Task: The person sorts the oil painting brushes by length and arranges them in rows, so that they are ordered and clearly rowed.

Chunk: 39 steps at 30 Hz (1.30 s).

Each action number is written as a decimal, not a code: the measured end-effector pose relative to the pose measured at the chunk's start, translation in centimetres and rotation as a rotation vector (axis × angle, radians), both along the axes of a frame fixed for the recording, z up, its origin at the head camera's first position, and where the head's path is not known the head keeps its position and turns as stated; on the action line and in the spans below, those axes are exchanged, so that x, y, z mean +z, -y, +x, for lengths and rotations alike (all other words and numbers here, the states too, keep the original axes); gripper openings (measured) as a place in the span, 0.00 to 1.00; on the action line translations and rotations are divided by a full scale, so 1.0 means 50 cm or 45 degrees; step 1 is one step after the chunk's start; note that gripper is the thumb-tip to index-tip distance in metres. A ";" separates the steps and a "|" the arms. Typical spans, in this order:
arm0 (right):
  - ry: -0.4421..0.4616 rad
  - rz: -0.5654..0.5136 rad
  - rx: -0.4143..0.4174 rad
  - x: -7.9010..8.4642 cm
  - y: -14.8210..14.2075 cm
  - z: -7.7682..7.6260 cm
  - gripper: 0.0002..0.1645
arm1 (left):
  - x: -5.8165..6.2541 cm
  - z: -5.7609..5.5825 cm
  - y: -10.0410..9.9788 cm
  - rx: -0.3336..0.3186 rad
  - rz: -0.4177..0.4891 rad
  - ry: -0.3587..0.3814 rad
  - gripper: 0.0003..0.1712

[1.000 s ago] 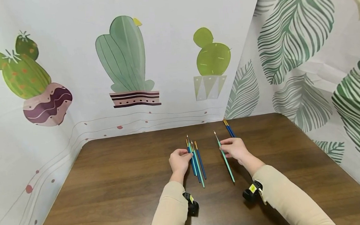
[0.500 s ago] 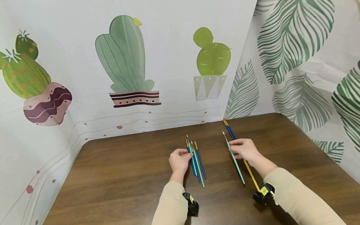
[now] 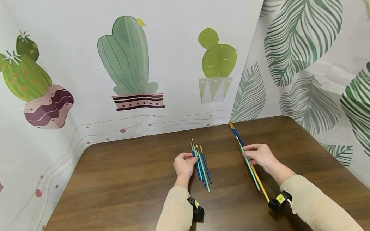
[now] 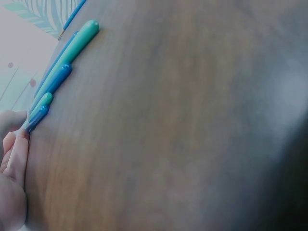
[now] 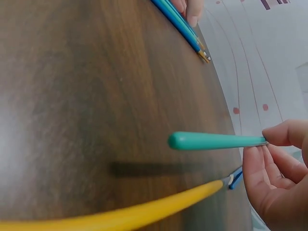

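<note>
My right hand pinches a slim teal-handled paintbrush between thumb and fingers, its bristles pointing to the back. In the right wrist view, its rounded handle end hangs over the table and casts a shadow. My left hand is at a bunch of blue and teal paintbrushes, thumb and fingertips at either side of the nearest handles. The brushes lie side by side, bristles to the back. A blue paintbrush lies at the bunch's right edge.
Beside the right hand lie blue paintbrushes and a long yellow handle, partly hidden by the hand and wrist camera. The brown wooden table meets a patterned wall cloth at its back edge.
My right hand has moved rightward with the teal paintbrush, now over the blue brushes and alongside the yellow handle, which has come into view. The left hand has stayed in place.
</note>
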State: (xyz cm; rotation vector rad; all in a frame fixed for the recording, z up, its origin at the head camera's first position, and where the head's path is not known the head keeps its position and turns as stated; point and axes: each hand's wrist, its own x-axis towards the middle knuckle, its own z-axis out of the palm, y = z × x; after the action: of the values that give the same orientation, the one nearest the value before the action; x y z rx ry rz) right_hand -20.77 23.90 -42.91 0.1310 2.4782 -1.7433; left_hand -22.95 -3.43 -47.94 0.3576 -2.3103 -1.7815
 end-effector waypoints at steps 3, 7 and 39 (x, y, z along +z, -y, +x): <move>0.002 0.008 -0.005 -0.001 -0.008 0.006 0.25 | 0.000 0.002 0.000 0.002 -0.017 0.000 0.10; -0.001 0.018 -0.009 -0.003 -0.020 0.013 0.26 | 0.001 0.002 0.000 0.003 -0.029 0.006 0.10; 0.069 0.122 -0.012 -0.035 -0.066 0.070 0.26 | 0.001 0.001 0.000 0.006 0.011 0.007 0.10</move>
State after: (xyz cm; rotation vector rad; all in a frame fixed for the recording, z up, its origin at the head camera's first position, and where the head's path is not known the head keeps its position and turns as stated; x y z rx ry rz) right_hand -17.26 27.18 -44.65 0.1957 2.5265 -1.6027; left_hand -22.92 -3.43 -47.88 0.3688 -2.3044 -1.7910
